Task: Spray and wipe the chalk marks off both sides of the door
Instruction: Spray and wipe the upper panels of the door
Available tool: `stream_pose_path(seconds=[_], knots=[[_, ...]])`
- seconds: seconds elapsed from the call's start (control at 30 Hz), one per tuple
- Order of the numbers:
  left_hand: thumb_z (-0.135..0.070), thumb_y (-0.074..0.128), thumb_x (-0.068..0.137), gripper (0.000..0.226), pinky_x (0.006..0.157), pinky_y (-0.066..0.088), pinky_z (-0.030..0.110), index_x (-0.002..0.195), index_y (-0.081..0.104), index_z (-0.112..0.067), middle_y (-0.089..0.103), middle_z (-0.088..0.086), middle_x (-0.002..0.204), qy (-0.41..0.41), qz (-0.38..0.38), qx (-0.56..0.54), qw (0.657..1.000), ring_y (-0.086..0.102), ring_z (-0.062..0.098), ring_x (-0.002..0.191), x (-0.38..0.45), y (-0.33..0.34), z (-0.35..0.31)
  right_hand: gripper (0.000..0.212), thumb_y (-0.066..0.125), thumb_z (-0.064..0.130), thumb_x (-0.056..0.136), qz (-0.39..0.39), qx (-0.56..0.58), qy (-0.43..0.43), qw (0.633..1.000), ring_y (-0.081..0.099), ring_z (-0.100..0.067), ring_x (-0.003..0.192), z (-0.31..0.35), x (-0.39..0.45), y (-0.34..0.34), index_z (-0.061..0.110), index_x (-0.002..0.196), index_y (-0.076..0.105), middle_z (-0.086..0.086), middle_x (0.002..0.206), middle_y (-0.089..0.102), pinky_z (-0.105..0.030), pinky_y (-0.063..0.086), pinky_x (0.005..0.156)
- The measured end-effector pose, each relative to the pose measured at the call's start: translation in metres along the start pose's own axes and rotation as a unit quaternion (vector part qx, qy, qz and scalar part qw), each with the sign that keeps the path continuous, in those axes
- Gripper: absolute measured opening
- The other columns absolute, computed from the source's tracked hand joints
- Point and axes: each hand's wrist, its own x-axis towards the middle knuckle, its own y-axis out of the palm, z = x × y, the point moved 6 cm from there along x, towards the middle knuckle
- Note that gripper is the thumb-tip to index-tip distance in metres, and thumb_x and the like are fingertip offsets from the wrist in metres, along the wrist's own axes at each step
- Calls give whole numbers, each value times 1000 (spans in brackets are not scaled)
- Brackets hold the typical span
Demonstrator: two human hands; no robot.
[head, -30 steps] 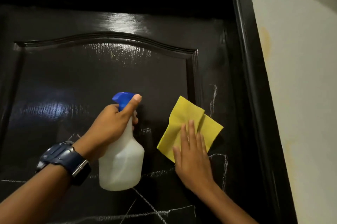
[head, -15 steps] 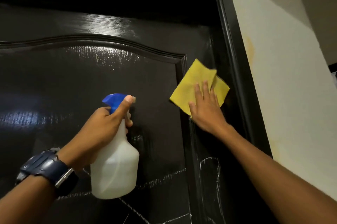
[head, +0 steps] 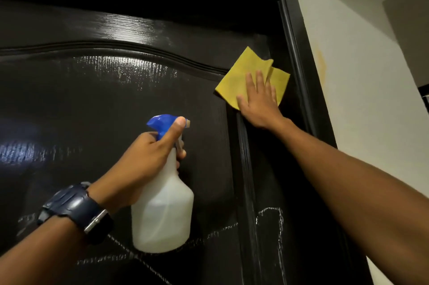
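Observation:
A glossy black panelled door fills the view. White chalk marks run across its lower part and up its right stile. My left hand grips the neck of a white spray bottle with a blue trigger head, thumb on top, held in front of the door. My right hand presses a folded yellow cloth flat against the door's upper right, fingers straight, at the panel's corner moulding.
The black door frame runs along the top and right. Beyond it is a pale wall with a yellowish stain beside the frame. A dark watch is on my left wrist.
My right hand has slid the yellow cloth up the door's right side, from beside the lower chalk lines to the upper right corner. The spray bottle stays held in my left hand.

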Motion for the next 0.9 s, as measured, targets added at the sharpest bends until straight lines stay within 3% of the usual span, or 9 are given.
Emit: stream_pose_path(seconds=[0.17,0.3,0.43,0.57,0.63,0.77,0.9], knots=[[-75,58,76,49,72,54,44,70,77,-30,71,9,80,-3,-23,-32,999,62,21,62,-2,-1,2,76,28,50,99,-8,31,-39,999,-6,-32,155,-3,-93,27,16,161,0,-10,167,-14,-46,-7,123],[-84,63,68,81,75,55,47,81,71,-5,71,9,79,-14,-21,-40,999,62,22,63,-7,-1,2,81,27,59,92,37,0,-88,995,-16,-18,154,-16,-165,42,27,160,-2,4,166,-23,-43,-12,123],[-74,59,77,81,65,55,41,91,64,6,68,8,70,-25,-34,-37,998,63,25,62,-16,8,5,86,36,61,85,14,32,-86,996,-14,-21,154,-4,-116,28,19,157,10,-2,168,-13,-51,-12,122],[-70,58,77,76,63,55,40,91,65,4,70,18,81,-29,-33,-42,998,60,27,62,-22,15,10,104,22,74,77,-24,11,-75,997,-14,-24,154,-9,-26,4,16,161,0,-6,168,-11,-49,-7,124],[-68,59,75,76,63,53,40,90,66,6,70,16,81,-31,-36,-41,998,59,26,62,-24,15,14,108,26,77,80,-30,18,-61,998,-12,-26,155,-10,31,-18,11,161,1,-10,168,-9,-47,0,126],[-80,67,65,83,62,50,39,82,67,1,69,15,79,-41,-26,-44,998,57,27,62,-29,12,21,92,48,58,97,-31,50,-45,997,-10,-27,155,6,101,-43,11,161,2,-8,169,-7,-49,3,123],[-70,62,75,79,60,52,36,88,63,8,69,12,77,-28,-17,-54,998,57,24,61,-29,15,15,93,51,56,95,-62,67,-52,994,-4,-27,155,-1,77,-38,11,161,4,-8,169,-3,-46,5,125]])
